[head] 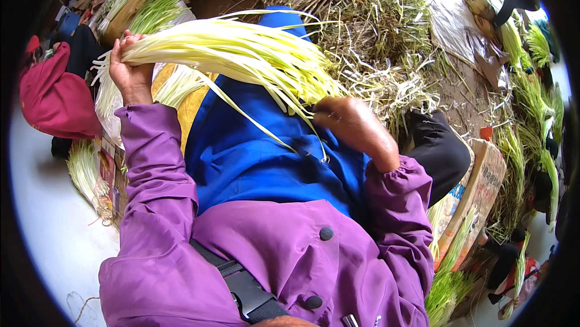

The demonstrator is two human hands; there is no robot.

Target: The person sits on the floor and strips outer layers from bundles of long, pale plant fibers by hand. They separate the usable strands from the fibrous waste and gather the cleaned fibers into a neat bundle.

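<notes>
A thick bunch of blanched garlic chives (226,48), white at the stems and yellow-green at the tips, stretches across my lap. My left hand (129,66) grips it by the white stem end. Its leaf tips fan out to the right over a blue cloth (263,155) covering my legs. My right hand (351,123) is close by the tips, blurred, with its fingers curled. Whether it holds any leaves cannot be made out. Two long leaves hang loose below the bunch.
A heap of dry leaf waste (380,19) lies ahead, beside white plastic sheeting (446,14). More chives (174,84) rest on something yellow at my left. A person in a red jacket (59,93) sits farther left. A printed board (476,200) stands at my right; other people work beyond.
</notes>
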